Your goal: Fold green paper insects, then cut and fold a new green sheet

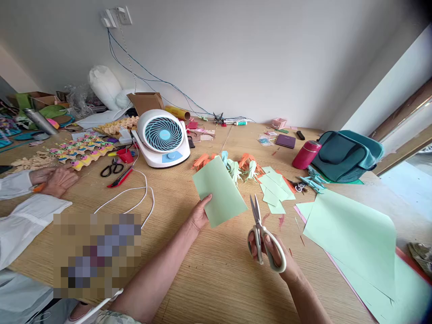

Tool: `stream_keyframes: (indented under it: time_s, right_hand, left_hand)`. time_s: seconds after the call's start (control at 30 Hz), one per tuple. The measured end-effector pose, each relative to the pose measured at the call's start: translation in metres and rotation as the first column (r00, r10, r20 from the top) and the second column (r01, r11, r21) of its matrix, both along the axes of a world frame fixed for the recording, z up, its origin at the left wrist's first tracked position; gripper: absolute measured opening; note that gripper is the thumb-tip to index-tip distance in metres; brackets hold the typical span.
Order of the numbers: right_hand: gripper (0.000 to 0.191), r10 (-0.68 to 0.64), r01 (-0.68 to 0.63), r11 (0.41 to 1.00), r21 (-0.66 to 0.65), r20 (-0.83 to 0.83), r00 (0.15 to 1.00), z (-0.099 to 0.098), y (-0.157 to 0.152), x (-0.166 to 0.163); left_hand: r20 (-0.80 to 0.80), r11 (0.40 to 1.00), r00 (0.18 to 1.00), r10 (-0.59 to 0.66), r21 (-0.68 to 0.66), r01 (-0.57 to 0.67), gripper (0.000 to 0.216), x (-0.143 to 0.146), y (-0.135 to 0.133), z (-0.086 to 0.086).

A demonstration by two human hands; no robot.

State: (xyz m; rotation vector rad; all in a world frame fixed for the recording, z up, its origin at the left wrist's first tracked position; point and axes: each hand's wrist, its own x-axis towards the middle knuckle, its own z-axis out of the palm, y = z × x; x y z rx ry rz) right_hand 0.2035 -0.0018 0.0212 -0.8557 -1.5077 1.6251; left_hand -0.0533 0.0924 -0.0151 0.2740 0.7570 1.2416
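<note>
My left hand (200, 213) pinches the lower left edge of a light green sheet of paper (221, 191), thumb on top, and holds it tilted above the table. In my right hand (273, 252) is a pair of scissors (258, 222) with pale handles, fingers through the loops. The blades point up and stand slightly apart, just right of the sheet without touching it. Behind the sheet lie folded paper shapes in orange (248, 162) and pale green (233, 170). Smaller cut green pieces (277, 189) rest right of these.
Large green sheets (354, 238) cover the right side. A teal bag (347, 155) and red bottle (306, 154) stand behind them. A white fan (164, 137) sits left of centre, its cable (148, 193) looping forward. At far left rest another person's hands (59, 180), near black scissors (112, 168).
</note>
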Motion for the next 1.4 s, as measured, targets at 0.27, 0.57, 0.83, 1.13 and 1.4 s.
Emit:
stream_keyframes:
  time_s: [0.27,0.57,0.83,1.13,1.4]
  right_hand:
    - [0.053,0.172,-0.175,0.983,-0.063,-0.052,0.984,-0.002,-0.005,-0.011]
    - [0.053,0.184,-0.186,0.978,-0.089,-0.029,0.982,0.0,-0.005,-0.011]
    - [0.053,0.193,-0.198,0.976,-0.093,-0.057,0.98,-0.007,-0.004,-0.01]
    - [0.053,0.184,-0.187,0.979,-0.082,-0.039,0.982,-0.005,-0.003,-0.008]
    - [0.053,0.186,-0.187,0.98,-0.062,-0.017,0.982,-0.002,-0.001,-0.009]
  left_hand:
    - [0.083,0.992,0.99,0.115,-0.07,-0.109,0.035,-0.012,0.007,0.001]
    - [0.077,0.992,0.991,0.108,-0.068,-0.103,0.038,-0.012,0.008,-0.001]
    - [0.092,0.995,0.991,0.098,-0.042,-0.095,0.037,-0.013,0.009,-0.003]
    - [0.051,0.994,0.994,0.101,-0.042,-0.099,0.038,-0.015,0.007,-0.003]
    - [0.047,0.998,0.997,0.057,-0.011,-0.056,0.046,-0.014,0.008,-0.005]
